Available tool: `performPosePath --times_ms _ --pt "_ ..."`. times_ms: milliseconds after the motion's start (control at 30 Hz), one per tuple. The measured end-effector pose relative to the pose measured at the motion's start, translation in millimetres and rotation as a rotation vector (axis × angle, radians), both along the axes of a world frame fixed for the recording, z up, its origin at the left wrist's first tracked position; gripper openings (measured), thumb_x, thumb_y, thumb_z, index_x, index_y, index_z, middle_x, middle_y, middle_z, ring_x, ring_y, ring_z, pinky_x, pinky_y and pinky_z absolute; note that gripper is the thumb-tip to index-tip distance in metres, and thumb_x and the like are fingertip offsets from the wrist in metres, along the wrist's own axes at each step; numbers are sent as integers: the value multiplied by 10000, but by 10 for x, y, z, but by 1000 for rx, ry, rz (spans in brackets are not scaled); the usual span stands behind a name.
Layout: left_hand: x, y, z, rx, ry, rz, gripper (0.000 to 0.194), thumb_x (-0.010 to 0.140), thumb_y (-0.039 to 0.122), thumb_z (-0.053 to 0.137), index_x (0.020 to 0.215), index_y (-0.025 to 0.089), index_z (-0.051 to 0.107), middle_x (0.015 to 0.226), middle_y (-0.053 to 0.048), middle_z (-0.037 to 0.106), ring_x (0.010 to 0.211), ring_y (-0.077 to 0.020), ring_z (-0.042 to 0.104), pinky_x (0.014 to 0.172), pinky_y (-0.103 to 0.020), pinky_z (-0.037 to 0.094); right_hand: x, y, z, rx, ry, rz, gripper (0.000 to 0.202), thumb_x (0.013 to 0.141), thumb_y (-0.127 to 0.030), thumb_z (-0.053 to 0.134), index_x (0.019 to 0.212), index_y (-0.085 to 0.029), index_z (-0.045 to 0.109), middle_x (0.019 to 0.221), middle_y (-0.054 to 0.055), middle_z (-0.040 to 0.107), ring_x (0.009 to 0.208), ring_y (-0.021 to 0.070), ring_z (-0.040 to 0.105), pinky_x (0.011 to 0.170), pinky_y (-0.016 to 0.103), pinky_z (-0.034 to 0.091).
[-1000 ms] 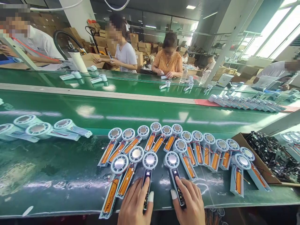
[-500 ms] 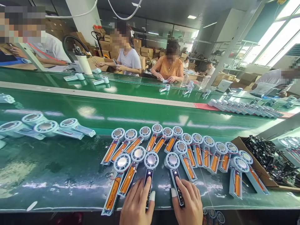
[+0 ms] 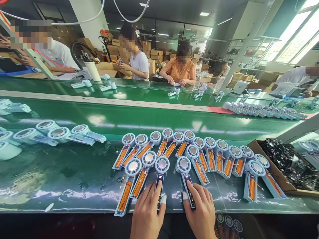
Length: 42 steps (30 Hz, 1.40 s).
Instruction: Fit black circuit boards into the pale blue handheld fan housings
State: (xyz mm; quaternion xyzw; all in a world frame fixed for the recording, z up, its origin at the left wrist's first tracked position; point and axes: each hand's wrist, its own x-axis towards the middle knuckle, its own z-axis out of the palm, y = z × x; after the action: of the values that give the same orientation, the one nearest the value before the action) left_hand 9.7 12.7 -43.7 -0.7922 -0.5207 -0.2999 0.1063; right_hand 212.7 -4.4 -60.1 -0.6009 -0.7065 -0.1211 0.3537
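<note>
You've got a pale blue plastic left fan [image 3: 162,164] and a matching right fan [image 3: 183,164] lying side by side near the front edge of the glossy dark green surface [image 3: 82,186], a small gap between them. Each one has a round slotted head with a silver disc in the middle, plus a straight handle with a long black circuit board in it, and there's a little white display lit up near the top of each board. Your left hand [image 3: 149,205] and right hand [image 3: 200,205] come in from below, pretty much mirrored, both partly closed over the lower handles: index finger out straight with its tip on the board, white-covered thumb along the inner side, other fingers bent on the outer side. Behind and around them sit more fans with orange batteries [image 3: 170,150] showing, and the open brown cardboard box [image 3: 276,176] is off to the right.
</note>
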Motion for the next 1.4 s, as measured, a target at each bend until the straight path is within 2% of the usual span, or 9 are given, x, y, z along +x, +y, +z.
performPosePath --times_ms 333,467,600,700,833,933,1100,1233,1400 --pt "42 -113 139 -329 -380 -114 464 1016 339 401 1458 210 463 1453 -135 584 1311 -275 586 1010 -472 565 -180 -108 350 -198 24 -3 618 860 -394 647 1430 -218 487 1395 185 546 1170 358 617 881 458 543" --pt "86 -189 174 -524 -611 -143 477 1055 341 281 1491 222 433 1483 -104 562 1361 -235 536 1070 -434 521 -545 50 404 -236 -4 -130 481 828 -417 675 1232 -159 629 1435 291 478 1135 447 613 842 545 519" --pt "53 -276 177 -439 -732 -13 448 1051 368 313 1417 220 527 1458 -99 586 1365 -256 533 1079 -455 512 -669 202 353 -258 -25 -192 184 840 -256 601 988 -161 655 1325 294 564 931 388 676 731 491 519" --pt "-48 -367 161 -363 -695 -64 416 1042 363 346 1348 218 588 1366 -97 661 1284 -256 611 1038 -433 551 -492 159 427 -299 62 -82 124 794 -173 616 910 -178 661 1286 226 598 895 317 686 751 418 516" --pt "-136 -435 155 -282 -646 -148 367 1032 318 370 1254 224 647 1235 -90 731 1149 -233 699 959 -357 601 -31 155 823 -485 360 279 138 870 -286 599 828 -179 677 965 59 691 773 194 663 656 266 494" --pt "-84 -336 229 -254 -535 -243 318 1007 281 424 1218 228 656 1173 -93 748 1079 -228 727 898 -325 623 324 508 1222 -547 353 254 245 894 -386 620 895 -155 703 837 8 686 789 187 642 648 245 479" --pt "195 91 352 -206 -355 -311 282 982 241 445 1153 223 669 1098 -85 756 1011 -212 737 851 -303 630 709 1710 1658 -545 272 -32 272 961 -390 631 1021 -130 683 981 28 689 868 202 666 752 336 551" --pt "307 374 132 -109 -198 -299 296 895 179 502 1136 209 671 1079 -89 763 983 -260 745 816 -386 646 778 2501 1682 -593 198 -245 330 983 -361 627 1253 -173 604 1260 88 621 1060 233 646 894 441 560" --pt "263 499 -269 55 -75 -295 212 893 196 516 1027 227 677 1078 -89 767 976 -255 745 812 -344 634 745 2873 1418 -690 114 -365 353 978 -350 635 1280 -173 591 1285 95 608 1079 241 641 901 451 559"
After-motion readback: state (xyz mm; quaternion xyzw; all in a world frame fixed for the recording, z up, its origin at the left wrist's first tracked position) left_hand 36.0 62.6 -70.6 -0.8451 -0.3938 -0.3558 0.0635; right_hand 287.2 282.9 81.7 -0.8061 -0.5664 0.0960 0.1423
